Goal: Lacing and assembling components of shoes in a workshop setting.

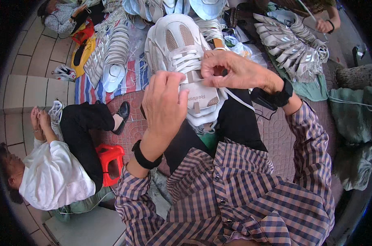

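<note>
A pale grey and white shoe upper (175, 35) with brownish mesh patches lies before me on a stack of similar uppers, its toe pointing away. White laces (188, 60) cross its middle, and its padded tongue (199, 98) faces me. On the right side of the tongue, my right hand (239, 70) is closed in a pinch on the shoelace at the upper eyelets. My left hand (165, 96) curls at the tongue's left edge, its fingertips turned inward; what they hold is hidden. A loose lace end (240, 100) trails rightward below my right wrist.
Rows of nested shoe uppers (114, 53) lie on a striped sheet (128, 84) at the left. More uppers (292, 49) are fanned out at the right. A co-worker in white (57, 176) sits left, near a red stool (111, 162). Green sacks (352, 115) stand at the right.
</note>
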### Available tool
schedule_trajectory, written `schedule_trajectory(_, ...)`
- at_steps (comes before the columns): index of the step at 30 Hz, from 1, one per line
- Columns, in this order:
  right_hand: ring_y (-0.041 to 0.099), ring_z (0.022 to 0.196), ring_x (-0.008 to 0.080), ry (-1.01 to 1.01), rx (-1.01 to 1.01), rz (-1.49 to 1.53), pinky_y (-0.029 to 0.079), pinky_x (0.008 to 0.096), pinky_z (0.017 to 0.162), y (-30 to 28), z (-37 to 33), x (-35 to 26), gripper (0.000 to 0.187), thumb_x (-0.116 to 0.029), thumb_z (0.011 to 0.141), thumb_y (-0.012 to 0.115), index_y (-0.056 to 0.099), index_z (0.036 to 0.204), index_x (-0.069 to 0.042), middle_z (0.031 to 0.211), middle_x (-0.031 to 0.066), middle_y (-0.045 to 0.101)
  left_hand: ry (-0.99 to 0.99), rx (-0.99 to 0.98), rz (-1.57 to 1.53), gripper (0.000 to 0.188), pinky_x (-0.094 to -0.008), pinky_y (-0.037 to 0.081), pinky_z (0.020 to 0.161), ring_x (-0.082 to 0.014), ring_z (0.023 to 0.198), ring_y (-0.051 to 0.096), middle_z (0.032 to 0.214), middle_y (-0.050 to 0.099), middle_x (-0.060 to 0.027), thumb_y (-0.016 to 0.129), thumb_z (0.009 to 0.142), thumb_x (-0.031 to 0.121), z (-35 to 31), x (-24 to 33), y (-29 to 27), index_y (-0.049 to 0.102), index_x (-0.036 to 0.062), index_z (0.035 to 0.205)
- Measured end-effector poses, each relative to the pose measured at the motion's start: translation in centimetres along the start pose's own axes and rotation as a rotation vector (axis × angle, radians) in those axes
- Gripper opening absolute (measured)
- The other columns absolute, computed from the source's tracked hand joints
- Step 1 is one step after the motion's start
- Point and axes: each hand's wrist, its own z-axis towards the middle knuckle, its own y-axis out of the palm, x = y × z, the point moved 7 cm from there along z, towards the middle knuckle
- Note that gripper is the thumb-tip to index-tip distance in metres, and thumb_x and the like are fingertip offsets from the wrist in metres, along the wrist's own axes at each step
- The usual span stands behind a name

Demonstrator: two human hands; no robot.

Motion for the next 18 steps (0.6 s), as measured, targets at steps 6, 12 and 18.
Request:
schedule_trajectory(6,0.051,0.066,0.0139,0.053,0.079,0.150,0.041,0.0279,0.063,0.2,0.2,0.2,0.016,-0.018,0.082,0.061,0.057,0.080,-0.002,0.069,0.0031,0.055,0.124,0.026,0.296,0.015,-0.0353,0.041,0.065,-0.0294,0.078,0.052,0.081,0.050,-0.0102,0.063,0.072,0.009,1.1,0.6,0.1,0.054,0.0065,0.084)
schedule_trajectory(12,0.059,0.066,0.0228,0.219,0.088,-0.086,0.045,0.0343,0.060,0.0,1.5,0.2,0.017,-0.020,0.078,0.060,0.060,0.082,-0.003,0.067,0.0109,0.060,-0.204,-0.291,-0.388,0.013,-0.0278,0.039,0.059,-0.0189,0.067,0.053,0.072,0.053,-0.0053,0.056,0.076,0.002,0.6,-3.0,0.3,0.051,0.0053,0.088)
schedule_trajectory(18,0.055,0.063,0.0251,0.148,0.533,-0.115,0.043,0.0346,0.057,0.0,-1.1,-1.0,0.017,-0.019,0.080,0.061,0.057,0.085,-0.003,0.074,0.0104,0.055,-0.782,-0.508,-1.024,0.011,-0.0167,0.038,0.057,-0.0025,0.064,0.047,0.073,0.052,0.0042,0.056,0.082,0.007,-4.8,-8.4,3.0,0.051,0.0065,0.093)
